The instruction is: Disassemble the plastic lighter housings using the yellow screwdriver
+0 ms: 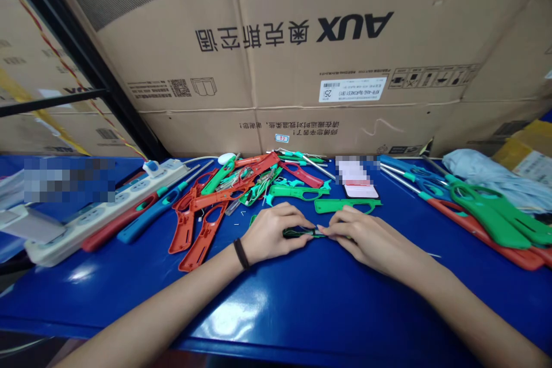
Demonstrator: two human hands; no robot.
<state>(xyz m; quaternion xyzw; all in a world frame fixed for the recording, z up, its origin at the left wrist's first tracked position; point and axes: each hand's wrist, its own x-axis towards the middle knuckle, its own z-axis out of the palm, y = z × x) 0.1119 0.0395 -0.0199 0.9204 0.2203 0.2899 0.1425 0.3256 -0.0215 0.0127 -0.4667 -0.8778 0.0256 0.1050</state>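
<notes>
My left hand (276, 234) and my right hand (357, 240) meet at the middle of the blue table (302, 310). Between their fingertips they pinch a small dark green plastic part (302, 233) with thin wire on it. Just beyond my hands lies a green plastic lighter shell half (347, 204). A heap of red, green and blue long-lighter shells (241, 190) sits further back, and red shell halves (202, 236) lie close to my left hand.
A white power strip (103, 213) runs along the left side, with a blue lighter (149, 217) beside it. Large green and red lighter parts (487, 213) lie to the right, near a grey cloth (483, 169). Printed cardboard boxes (276, 40) stand along the table's back edge.
</notes>
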